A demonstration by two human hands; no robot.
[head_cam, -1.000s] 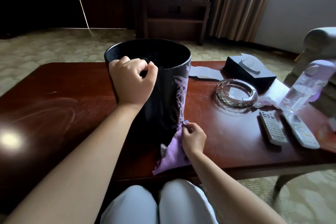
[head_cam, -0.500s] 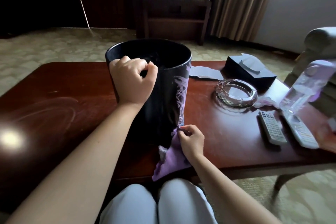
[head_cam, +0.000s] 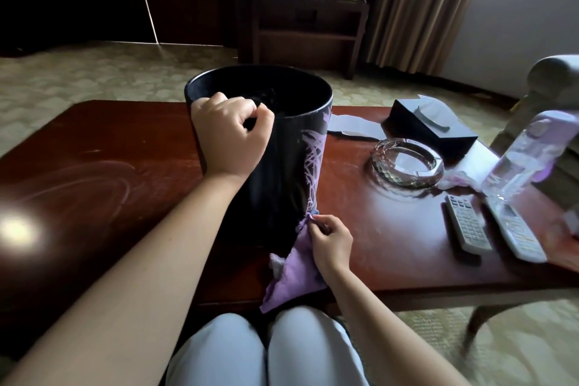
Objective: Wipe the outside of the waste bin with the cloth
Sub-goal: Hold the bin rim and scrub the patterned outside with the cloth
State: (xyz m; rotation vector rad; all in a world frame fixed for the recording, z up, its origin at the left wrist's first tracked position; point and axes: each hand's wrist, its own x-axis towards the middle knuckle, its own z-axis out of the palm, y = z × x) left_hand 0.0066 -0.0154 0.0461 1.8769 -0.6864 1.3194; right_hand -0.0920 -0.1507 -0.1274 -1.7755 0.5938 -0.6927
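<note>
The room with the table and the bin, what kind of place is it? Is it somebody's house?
Probably a hotel room, though a home sitting room is possible. On the low wooden table sit a glass ashtray, a black tissue box and two remote controls. Heavy curtains hang by the window, over patterned carpet.

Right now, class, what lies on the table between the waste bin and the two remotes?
In the head view, between the bin and the remotes lies only bare table; the glass ashtray sits further back.
</note>
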